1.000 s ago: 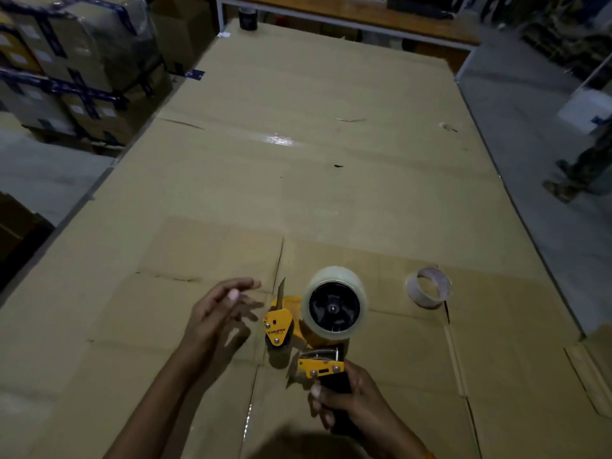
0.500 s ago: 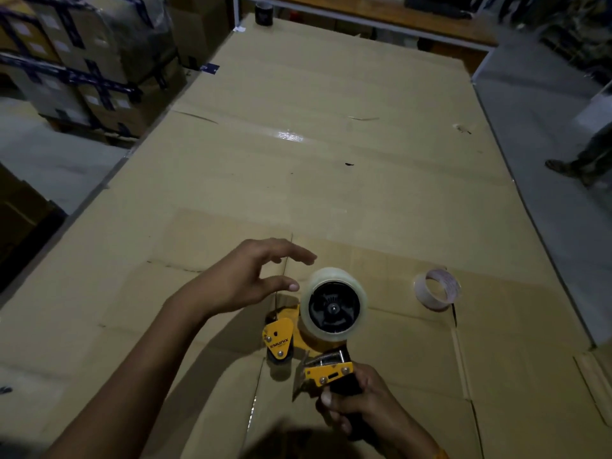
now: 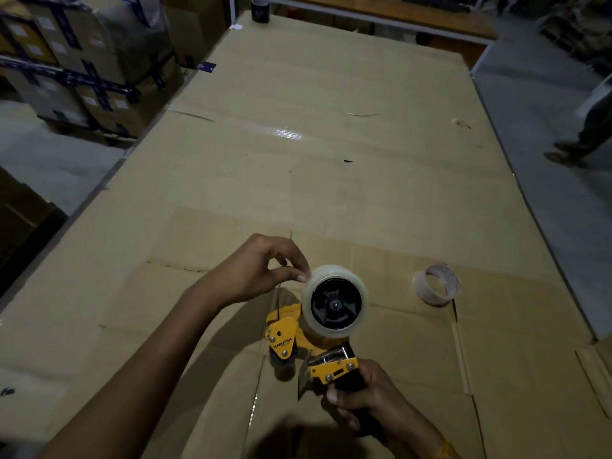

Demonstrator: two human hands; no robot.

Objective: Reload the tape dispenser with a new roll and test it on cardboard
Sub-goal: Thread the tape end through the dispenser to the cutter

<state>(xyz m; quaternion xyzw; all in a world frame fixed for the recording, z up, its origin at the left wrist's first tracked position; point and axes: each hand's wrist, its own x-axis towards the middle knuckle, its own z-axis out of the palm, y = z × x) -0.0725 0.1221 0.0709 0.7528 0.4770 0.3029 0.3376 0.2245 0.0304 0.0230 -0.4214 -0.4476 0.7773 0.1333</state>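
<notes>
Head view: my left hand (image 3: 255, 270) has come across from the open cardboard (image 3: 331, 160) a second ago and now has its thumb and forefinger pinched at the upper left edge of the new roll (image 3: 336, 304), where half a second back it was only hovering over it. I read that as hunting for the loose end, so the roll is seated and threading comes next. My right hand (image 3: 361, 397) is closed round the black handle of the tape dispenser (image 3: 298, 342), as before. The dispenser sits low on the cardboard, just in front of me. Its long axis runs from the handle, nearest me, up and left to the yellow roller guard, its nose pointing away and left. The old core (image 3: 437, 286) stands apart on the right.
</notes>
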